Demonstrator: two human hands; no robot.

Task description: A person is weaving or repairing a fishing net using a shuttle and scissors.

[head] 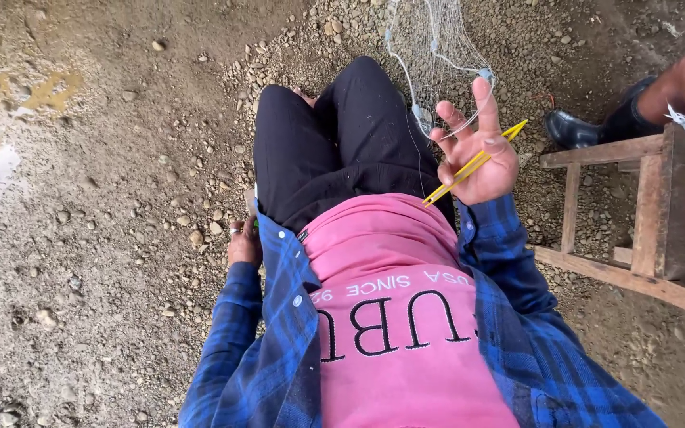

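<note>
My right hand [476, 149] is raised over my lap with fingers spread, and a thin yellow netting needle [473, 164] lies pinched across its palm. Pale fishing net [435, 55] hangs from the fingers and stretches away over the gravel, its line looped around my index finger. My left hand [244, 244] rests low by my left hip, with a ring on one finger. Its fingers are mostly hidden behind my blue plaid shirt; something green shows at its edge. I sit with legs in black trousers [334, 143] crossed in front of me.
A rough wooden stool or bench [644, 222] stands close on my right. Another person sits on it; their bare leg and black boot [576, 127] show at the upper right. Gravel and packed dirt [105, 206] surround me, with loose stones.
</note>
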